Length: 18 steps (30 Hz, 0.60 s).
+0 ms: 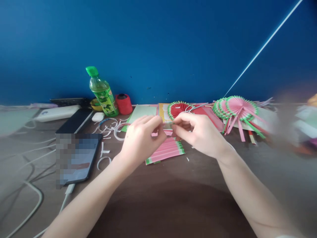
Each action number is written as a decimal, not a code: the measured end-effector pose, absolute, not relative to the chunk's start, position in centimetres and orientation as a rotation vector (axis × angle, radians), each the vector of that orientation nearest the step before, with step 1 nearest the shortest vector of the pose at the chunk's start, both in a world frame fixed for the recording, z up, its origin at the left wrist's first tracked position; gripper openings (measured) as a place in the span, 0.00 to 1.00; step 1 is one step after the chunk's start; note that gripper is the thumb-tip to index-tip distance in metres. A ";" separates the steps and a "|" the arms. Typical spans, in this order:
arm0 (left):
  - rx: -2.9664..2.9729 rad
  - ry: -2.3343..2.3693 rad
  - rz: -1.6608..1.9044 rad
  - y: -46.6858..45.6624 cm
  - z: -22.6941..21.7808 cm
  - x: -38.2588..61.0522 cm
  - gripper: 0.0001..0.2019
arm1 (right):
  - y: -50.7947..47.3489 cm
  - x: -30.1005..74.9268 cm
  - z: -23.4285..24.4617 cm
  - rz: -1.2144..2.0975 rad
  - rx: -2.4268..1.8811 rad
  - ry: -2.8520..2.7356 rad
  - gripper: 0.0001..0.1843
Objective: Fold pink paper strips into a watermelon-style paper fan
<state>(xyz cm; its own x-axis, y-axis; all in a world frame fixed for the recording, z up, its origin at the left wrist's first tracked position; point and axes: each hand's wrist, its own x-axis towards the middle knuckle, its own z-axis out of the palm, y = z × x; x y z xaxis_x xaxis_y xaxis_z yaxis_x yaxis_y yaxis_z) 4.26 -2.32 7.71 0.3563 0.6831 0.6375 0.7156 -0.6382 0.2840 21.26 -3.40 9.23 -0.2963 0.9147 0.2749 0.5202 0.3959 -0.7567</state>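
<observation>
My left hand (141, 138) and my right hand (198, 132) meet above the brown table, fingers pinched together on a small pale strip (168, 125) held between them; what the strip is I cannot make out. Just below the hands lies a pleated pink paper with green edges (165, 150). Behind them a round red and green folded paper fan (177, 109) lies flat, with scissors (196, 107) beside it.
A green-capped bottle (102, 91), a red thread spool (123, 103), a white earbud case (98, 116) and curled white paper strips (111, 127) sit at the left. A phone (76, 157) on a cable lies near the left. Several pink-green fans (237, 109) lie at the right.
</observation>
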 end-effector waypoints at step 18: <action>-2.115 -2.370 -1.188 4.2 6.6 -2.5 0.04 | 1.2 26.4 8.3 0.853 -1.320 -1.663 0.10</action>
